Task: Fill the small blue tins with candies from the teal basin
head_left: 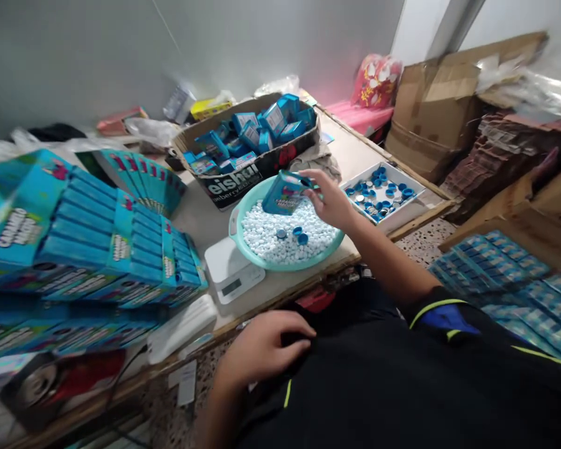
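My right hand (328,198) grips a small blue printed box (285,194) by its upper right side. The box is tilted over a mint-green basin (240,240) filled with small white pellet-like pieces (266,243). A few blue caps (302,239) lie on top of these pieces, in front of the box. My left hand (271,343) rests against my dark shirt at the table's front edge. Its thumb and forefinger are apart with nothing visible between them; the other fingers are partly hidden.
A white digital scale (234,277) stands left of the basin. Stacked blue cartons (84,231) fill the left side. Behind is a cardboard box (243,181) of blue boxes. A white tray (402,202) on the right holds caps. More blue packs (490,262) lie lower right.
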### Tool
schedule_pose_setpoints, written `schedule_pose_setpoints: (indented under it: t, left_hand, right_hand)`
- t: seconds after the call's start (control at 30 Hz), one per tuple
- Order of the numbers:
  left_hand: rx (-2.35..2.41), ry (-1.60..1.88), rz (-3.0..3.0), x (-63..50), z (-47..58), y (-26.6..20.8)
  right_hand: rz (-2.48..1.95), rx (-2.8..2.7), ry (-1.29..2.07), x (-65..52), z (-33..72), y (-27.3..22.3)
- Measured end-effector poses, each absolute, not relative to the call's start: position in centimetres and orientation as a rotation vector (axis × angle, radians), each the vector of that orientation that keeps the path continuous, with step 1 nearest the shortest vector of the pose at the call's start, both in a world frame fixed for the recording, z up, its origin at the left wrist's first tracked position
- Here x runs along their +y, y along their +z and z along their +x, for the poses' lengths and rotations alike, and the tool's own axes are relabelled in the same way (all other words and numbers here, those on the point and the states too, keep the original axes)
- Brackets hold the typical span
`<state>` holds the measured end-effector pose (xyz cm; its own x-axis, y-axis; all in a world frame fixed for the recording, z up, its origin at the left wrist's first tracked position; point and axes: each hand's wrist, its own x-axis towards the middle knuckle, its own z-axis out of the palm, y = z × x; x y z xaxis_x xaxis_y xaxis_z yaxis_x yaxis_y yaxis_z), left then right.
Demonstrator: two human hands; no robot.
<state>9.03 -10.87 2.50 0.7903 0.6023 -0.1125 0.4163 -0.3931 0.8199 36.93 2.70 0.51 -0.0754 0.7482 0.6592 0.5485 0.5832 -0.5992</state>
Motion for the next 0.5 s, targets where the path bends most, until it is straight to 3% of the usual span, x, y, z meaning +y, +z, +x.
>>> schedule_pose_setpoints:
  t: [0.13,0.3,0.5]
  left_hand:
    - [1.160,1.376,2.038,-3.1,10.8,4.7]
    - [1.079,1.343,1.628,8.3,13.8,2.6]
    - [1.234,1.282,1.671,10.2,14.0,-0.4]
  right_hand:
    - [-0.881,-1.959,0.348,2.8,34.1,3.6]
    - [-1.191,-1.967,0.397,3.5,32.3,3.4]
    - [-1.396,-2.405,0.197,0.7,31.3,0.4]
